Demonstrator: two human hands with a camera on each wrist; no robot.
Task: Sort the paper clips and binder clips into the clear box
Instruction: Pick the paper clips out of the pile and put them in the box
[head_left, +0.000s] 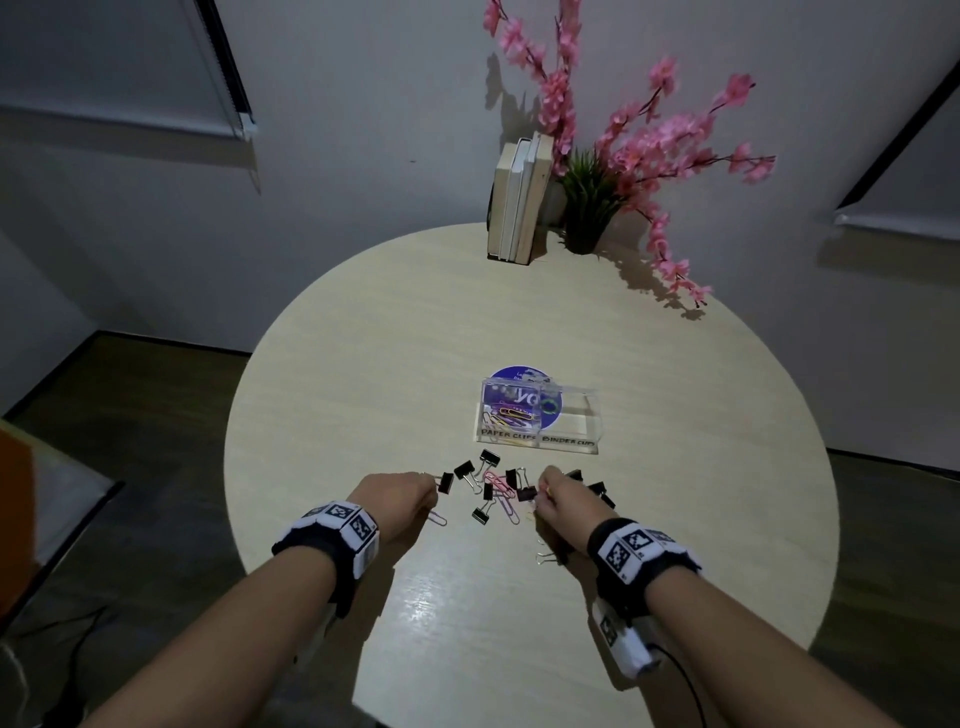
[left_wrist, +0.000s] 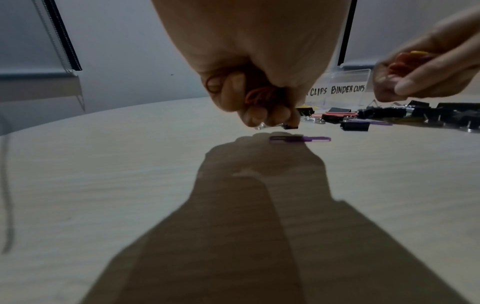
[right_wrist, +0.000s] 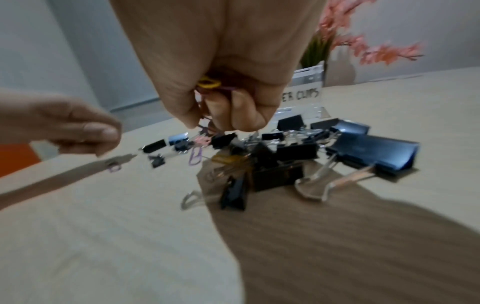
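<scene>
The clear box stands mid-table, its front labelled PAPER CLIPS on the left and BINDER CLIPS on the right. Several coloured paper clips lie in the left compartment. In front of it lies a pile of black binder clips mixed with pink and purple paper clips. My left hand hovers at the pile's left edge, fingers curled round reddish paper clips. A purple paper clip lies just below it. My right hand, over the pile's right side, grips yellow, purple and red paper clips.
A purple disc lies under the box. Upright books and a potted plant with pink blossoms stand at the table's far edge. One binder clip lies by my right wrist. The round table's rim is close on my left.
</scene>
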